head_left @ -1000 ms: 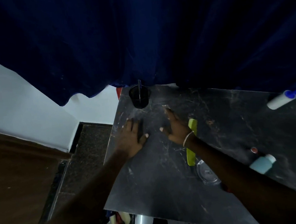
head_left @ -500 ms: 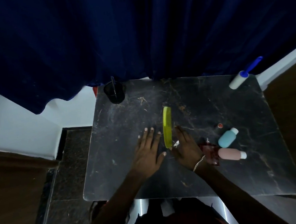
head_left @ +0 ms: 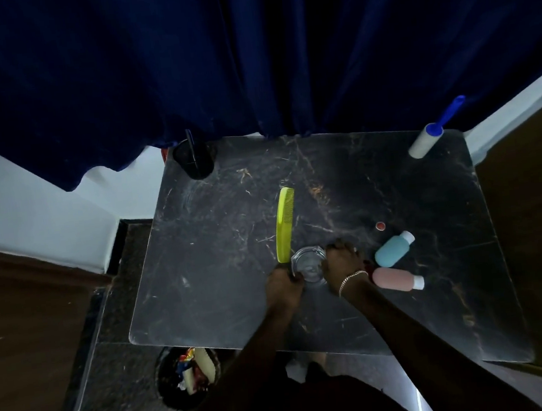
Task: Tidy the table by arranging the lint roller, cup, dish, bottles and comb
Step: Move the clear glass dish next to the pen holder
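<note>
My hands are crowding the near middle of the table (head_left: 204, 278), my left hand (head_left: 282, 285) and my right hand (head_left: 341, 264) pressing in on either side of the glass dish (head_left: 308, 264). The comb (head_left: 285, 225) is running from there toward the far edge, splitting the middle. The blue bottle (head_left: 391, 250), pink bottle (head_left: 397, 278) and small red cap (head_left: 380, 226) are blocking my right. The cup (head_left: 194, 159) is occupying the far left corner, the lint roller (head_left: 428, 138) the far right. The whole left side is lying open.

Bottles (head_left: 394, 252): I can read no label or brand on them.
Comb (head_left: 285, 224): no print I can read.
</note>
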The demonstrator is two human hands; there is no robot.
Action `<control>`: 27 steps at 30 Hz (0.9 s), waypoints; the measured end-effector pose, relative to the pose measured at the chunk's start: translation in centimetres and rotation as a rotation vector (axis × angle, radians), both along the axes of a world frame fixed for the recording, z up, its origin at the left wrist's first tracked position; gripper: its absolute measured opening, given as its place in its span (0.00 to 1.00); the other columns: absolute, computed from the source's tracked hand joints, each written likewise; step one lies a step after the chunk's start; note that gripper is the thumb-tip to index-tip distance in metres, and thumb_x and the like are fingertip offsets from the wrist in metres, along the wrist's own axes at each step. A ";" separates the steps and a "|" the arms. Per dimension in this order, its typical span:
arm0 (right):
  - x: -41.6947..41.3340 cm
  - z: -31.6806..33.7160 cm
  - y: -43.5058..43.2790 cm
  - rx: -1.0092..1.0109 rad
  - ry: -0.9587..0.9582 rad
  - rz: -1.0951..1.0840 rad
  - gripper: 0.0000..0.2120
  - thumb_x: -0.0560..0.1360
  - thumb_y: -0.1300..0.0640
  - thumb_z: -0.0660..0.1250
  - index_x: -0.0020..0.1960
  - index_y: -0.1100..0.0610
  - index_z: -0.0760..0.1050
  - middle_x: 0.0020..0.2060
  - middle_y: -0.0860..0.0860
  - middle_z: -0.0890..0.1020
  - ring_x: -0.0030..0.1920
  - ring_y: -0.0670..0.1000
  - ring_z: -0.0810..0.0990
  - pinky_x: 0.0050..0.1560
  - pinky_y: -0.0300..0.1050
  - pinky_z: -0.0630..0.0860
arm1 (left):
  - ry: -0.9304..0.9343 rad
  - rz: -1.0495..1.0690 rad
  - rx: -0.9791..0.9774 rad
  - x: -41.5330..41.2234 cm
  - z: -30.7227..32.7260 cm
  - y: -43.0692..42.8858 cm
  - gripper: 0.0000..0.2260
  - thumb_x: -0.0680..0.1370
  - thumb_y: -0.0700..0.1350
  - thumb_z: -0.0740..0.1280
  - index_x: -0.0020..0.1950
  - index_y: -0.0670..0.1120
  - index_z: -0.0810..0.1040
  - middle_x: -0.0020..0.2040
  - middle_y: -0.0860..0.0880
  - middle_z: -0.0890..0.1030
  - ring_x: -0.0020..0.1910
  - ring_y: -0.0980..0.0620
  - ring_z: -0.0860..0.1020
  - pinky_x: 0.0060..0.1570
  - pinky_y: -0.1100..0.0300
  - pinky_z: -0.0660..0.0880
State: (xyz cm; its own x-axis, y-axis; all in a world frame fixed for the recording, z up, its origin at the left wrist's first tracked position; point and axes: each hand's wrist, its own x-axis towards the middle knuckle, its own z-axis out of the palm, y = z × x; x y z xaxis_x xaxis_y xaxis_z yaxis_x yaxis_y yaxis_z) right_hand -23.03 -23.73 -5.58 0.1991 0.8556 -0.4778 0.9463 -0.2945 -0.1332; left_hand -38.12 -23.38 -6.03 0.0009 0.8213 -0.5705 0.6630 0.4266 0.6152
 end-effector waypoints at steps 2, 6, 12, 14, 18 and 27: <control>0.1 0.1 0.3 -0.016 -0.013 0.025 0.17 0.76 0.60 0.63 0.64 0.58 0.75 0.66 0.57 0.73 0.69 0.62 0.71 0.69 0.60 0.68 | -0.054 0.096 -0.046 0.8 -0.1 -0.1 0.11 0.79 0.42 0.71 0.57 0.37 0.83 0.53 0.34 0.86 0.53 0.35 0.86 0.55 0.41 0.82; 0.1 0.3 0.2 -0.015 -0.045 0.083 0.21 0.74 0.62 0.64 0.67 0.59 0.72 0.67 0.57 0.71 0.70 0.62 0.67 0.68 0.60 0.66 | -0.032 0.135 -0.022 1.4 -0.1 -0.1 0.11 0.78 0.40 0.70 0.58 0.36 0.84 0.54 0.33 0.86 0.54 0.35 0.86 0.56 0.42 0.82; -0.1 1.1 -0.3 0.163 0.134 0.034 0.15 0.76 0.58 0.62 0.62 0.56 0.76 0.62 0.55 0.77 0.63 0.59 0.77 0.62 0.49 0.74 | -0.078 0.198 -0.018 -0.7 1.2 -0.1 0.09 0.77 0.39 0.72 0.53 0.35 0.86 0.49 0.34 0.87 0.51 0.38 0.87 0.52 0.42 0.83; -0.9 1.3 -0.2 0.161 0.252 -0.022 0.12 0.77 0.56 0.62 0.60 0.56 0.75 0.58 0.58 0.82 0.58 0.61 0.82 0.56 0.50 0.77 | -0.136 0.240 -0.016 -2.3 1.6 -0.1 0.06 0.76 0.36 0.73 0.45 0.33 0.84 0.43 0.35 0.86 0.46 0.40 0.86 0.49 0.41 0.84; -3.8 1.5 0.2 0.189 0.407 -0.079 0.11 0.76 0.57 0.63 0.58 0.55 0.78 0.54 0.57 0.85 0.56 0.61 0.82 0.55 0.51 0.79 | -0.239 0.376 -0.036 -5.6 1.6 0.1 0.15 0.74 0.30 0.74 0.30 0.41 0.78 0.26 0.46 0.79 0.29 0.50 0.80 0.30 0.55 0.81; -11.6 1.6 5.2 0.230 0.596 -0.184 0.10 0.73 0.65 0.65 0.52 0.60 0.81 0.47 0.57 0.86 0.51 0.58 0.83 0.56 0.48 0.79 | -0.353 0.527 -0.057 -13.6 1.8 3.9 0.12 0.77 0.32 0.73 0.34 0.39 0.79 0.33 0.42 0.78 0.35 0.46 0.78 0.42 0.50 0.82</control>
